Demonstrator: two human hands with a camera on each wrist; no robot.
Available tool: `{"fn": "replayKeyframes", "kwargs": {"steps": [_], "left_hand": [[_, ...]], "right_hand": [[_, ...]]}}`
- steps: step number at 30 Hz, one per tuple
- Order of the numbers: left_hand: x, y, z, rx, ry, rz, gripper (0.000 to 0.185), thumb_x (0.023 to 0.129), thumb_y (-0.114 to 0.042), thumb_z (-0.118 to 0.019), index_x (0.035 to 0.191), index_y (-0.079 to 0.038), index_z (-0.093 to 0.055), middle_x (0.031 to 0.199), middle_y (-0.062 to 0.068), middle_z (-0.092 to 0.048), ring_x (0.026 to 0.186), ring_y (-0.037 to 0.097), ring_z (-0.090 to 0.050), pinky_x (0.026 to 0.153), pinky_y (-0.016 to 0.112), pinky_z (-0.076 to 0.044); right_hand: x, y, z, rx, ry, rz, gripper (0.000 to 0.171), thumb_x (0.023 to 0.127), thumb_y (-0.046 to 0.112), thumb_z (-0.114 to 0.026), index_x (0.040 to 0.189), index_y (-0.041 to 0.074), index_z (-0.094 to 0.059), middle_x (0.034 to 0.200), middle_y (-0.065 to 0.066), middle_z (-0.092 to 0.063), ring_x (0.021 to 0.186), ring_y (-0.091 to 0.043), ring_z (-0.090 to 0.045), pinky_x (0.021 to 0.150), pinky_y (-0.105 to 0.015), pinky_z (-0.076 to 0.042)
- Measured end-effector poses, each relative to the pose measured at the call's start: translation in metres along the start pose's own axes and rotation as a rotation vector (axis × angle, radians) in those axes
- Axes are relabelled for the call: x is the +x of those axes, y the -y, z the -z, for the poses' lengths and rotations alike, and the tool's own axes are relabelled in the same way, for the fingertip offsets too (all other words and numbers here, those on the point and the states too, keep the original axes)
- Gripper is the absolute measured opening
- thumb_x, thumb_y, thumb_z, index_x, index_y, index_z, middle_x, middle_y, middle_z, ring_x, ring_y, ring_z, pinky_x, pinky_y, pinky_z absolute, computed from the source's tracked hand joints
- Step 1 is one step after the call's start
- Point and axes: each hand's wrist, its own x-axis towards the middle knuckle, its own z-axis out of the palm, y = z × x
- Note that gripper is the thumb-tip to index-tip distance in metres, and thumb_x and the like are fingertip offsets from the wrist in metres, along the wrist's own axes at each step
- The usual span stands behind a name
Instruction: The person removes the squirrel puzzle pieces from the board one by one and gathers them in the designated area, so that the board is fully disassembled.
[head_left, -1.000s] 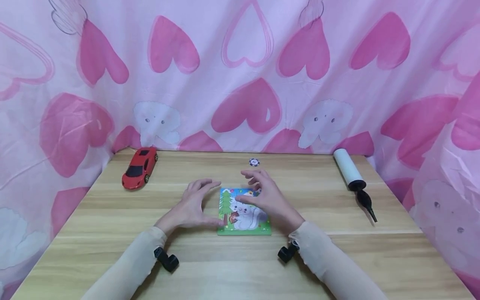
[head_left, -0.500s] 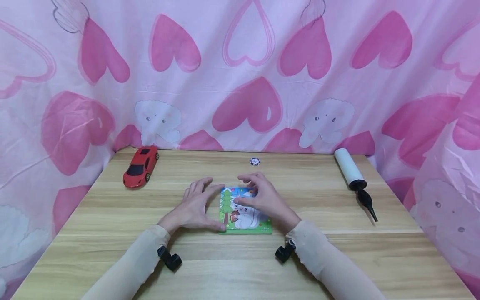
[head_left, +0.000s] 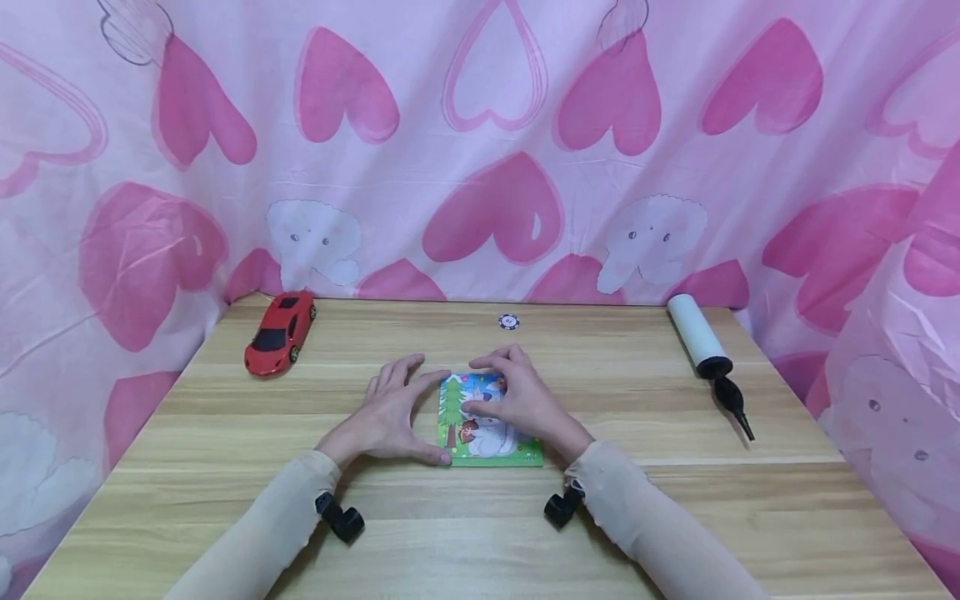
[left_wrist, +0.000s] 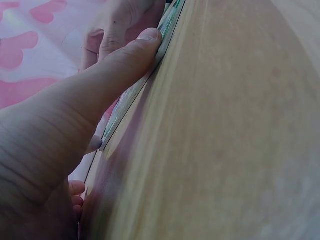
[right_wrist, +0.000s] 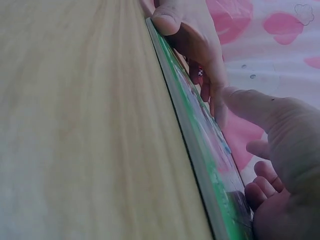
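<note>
A flat square puzzle board (head_left: pixel 489 448) with a picture of a white squirrel and a green tree lies mid-table. At its left side is my left hand (head_left: pixel 386 418), fingers spread. That thumb touches the near left corner and the index finger reaches the far left corner; the left wrist view shows the thumb (left_wrist: pixel 112 75) resting at the board's edge. My right hand (head_left: pixel 528 402) hovers over the board's right part, thumb and index finger apart, hiding some of the picture. In the right wrist view its thumb (right_wrist: pixel 255 105) stands clear of the board (right_wrist: pixel 202 132).
A red toy car (head_left: pixel 281 335) stands at the back left. Behind the board lies a small poker chip (head_left: pixel 508 322). A white hand pump (head_left: pixel 697 335) with a black nozzle lies at the back right. A pink heart-patterned curtain (head_left: pixel 491 208) borders the table.
My left hand has moved slightly right, onto the board's left corners, then stayed. My right hand has shifted a little left over the picture, its thumb and index finger still apart.
</note>
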Motion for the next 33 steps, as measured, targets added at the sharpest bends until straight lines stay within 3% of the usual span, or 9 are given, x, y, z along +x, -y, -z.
{"fn": "replayKeyframes", "kwargs": {"steps": [5,16,25,33], "left_hand": [[0.0002,-0.0009,0.0009,-0.008,0.005,0.001,0.132,0.062,-0.087,-0.091,0.172,-0.031,-0.044,0.181,0.022,-0.02,0.165,0.047,-0.017,0.128,0.072,-0.024],[0.0001,-0.0009,0.0013,-0.013,0.002,-0.003,0.13,0.064,-0.086,-0.091,0.172,-0.031,-0.045,0.181,0.022,-0.02,0.165,0.046,-0.017,0.128,0.072,-0.023],[0.0001,-0.0011,0.001,-0.014,0.004,0.004,0.13,0.063,-0.086,-0.092,0.171,-0.031,-0.045,0.181,0.022,-0.021,0.165,0.046,-0.017,0.129,0.072,-0.023],[0.0005,-0.0006,-0.0004,-0.029,0.004,-0.037,0.133,0.065,-0.085,-0.091,0.173,-0.024,-0.043,0.184,0.009,-0.022,0.166,0.04,-0.021,0.122,0.068,-0.03]], "right_hand": [[0.0007,-0.0024,-0.0025,-0.017,-0.009,0.008,0.069,0.086,0.037,-0.099,0.146,0.016,-0.073,0.138,-0.005,-0.051,0.128,-0.026,-0.053,0.119,-0.054,-0.048],[0.0024,0.0004,-0.0072,-0.094,-0.013,0.033,0.06,0.086,0.036,-0.1,0.136,0.009,-0.079,0.132,-0.005,-0.052,0.125,-0.027,-0.047,0.107,-0.044,-0.05],[0.0029,0.0025,-0.0073,-0.122,0.003,0.025,0.054,0.086,0.036,-0.1,0.131,0.012,-0.08,0.131,-0.005,-0.053,0.122,-0.025,-0.046,0.104,-0.043,-0.049],[0.0023,0.0059,-0.0082,-0.107,0.014,0.008,0.054,0.087,0.033,-0.099,0.132,0.011,-0.078,0.131,-0.003,-0.057,0.125,-0.024,-0.049,0.109,-0.045,-0.05]]}}
